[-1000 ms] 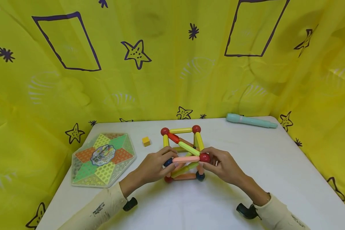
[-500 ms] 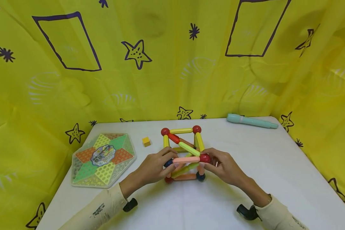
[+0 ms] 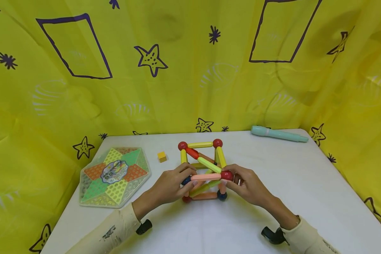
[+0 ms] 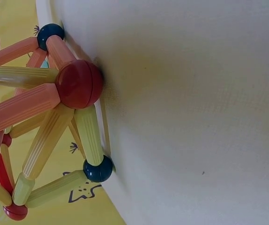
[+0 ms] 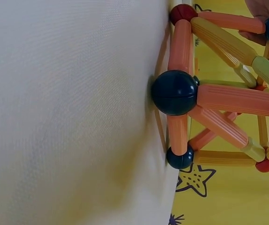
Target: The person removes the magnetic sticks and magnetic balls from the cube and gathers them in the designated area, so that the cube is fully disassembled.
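Note:
A cube-like frame of magnetic rods and balls stands on the white table, its far top edge a yellow rod (image 3: 200, 145). My left hand (image 3: 169, 184) pinches the near upper left corner, at a dark blue ball (image 3: 186, 180). At the near upper right, the fingers of my right hand (image 3: 250, 184) grip a red ball (image 3: 227, 175). A pink rod (image 3: 205, 177) spans these two balls. Running diagonally across the top are a red rod (image 3: 192, 152) and a yellow-green rod (image 3: 209, 164). Low in each wrist view, a red ball (image 4: 79, 84) and a dark blue ball (image 5: 175, 93) touch the table.
To the left lies a hexagonal clear case (image 3: 82, 187) with a coloured star pattern. A small yellow cube (image 3: 162, 156) sits behind my left hand. A mint-green pen-shaped object (image 3: 277, 134) lies by the back edge. Yellow patterned cloth (image 3: 184, 95) hangs behind the table (image 3: 304, 169).

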